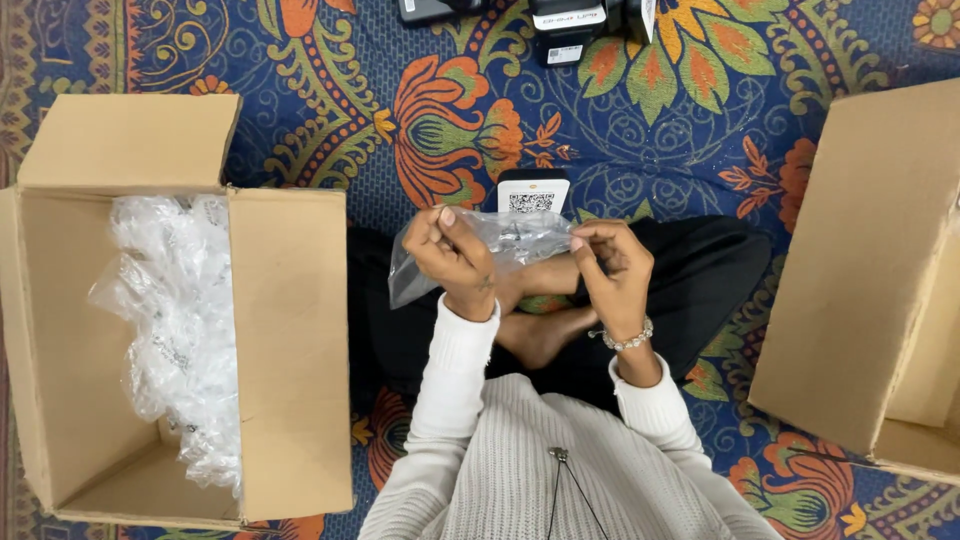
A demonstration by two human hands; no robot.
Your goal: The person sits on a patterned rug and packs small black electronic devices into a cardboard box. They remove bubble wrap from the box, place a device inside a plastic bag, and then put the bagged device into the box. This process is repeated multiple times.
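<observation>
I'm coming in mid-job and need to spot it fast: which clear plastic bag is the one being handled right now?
Start at the open cardboard box on the left, heaped with clear bags. Move right to the seated person's lap, where the left hand and right hand pinch one small clear bag between them. It is the only bag outside the box, held up in front of a small black-and-white card.

A blue floral-patterned floor cloth (pixel 650 150) with orange flowers covers the whole floor, evenly lit.
</observation>
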